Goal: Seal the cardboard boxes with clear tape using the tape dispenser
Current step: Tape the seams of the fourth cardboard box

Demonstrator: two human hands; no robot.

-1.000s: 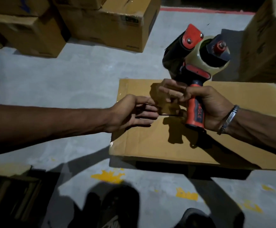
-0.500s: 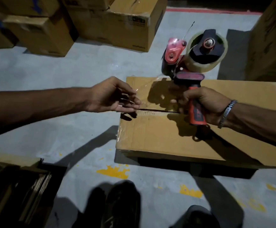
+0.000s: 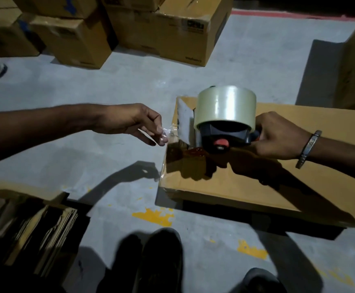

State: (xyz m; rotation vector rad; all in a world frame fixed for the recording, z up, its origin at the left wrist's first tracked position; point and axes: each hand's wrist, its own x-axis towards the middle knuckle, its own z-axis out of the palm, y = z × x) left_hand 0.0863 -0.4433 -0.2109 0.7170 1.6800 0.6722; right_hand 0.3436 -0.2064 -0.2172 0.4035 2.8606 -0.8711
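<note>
Grey floor [image 3: 130,85] with yellow paint chips; box [image 3: 246,182] at 3 o'clock, stacked boxes [image 3: 161,32] at 12.

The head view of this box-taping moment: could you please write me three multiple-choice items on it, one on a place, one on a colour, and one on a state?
1. Where is the tape dispenser?
A. over the left end of the flat box
B. on the floor
C. on the stacked boxes behind

2. What colour are the paint marks on the floor?
A. blue
B. yellow
C. green

3. What is the left hand doing?
A. lying flat on the box
B. hanging idle
C. pinching the loose tape end

Answers: 1 A, the right hand holds it at the box's left end. 2 B, the patches by the box are yellow. 3 C, fingertips grip clear tape just off the box's edge.
</note>
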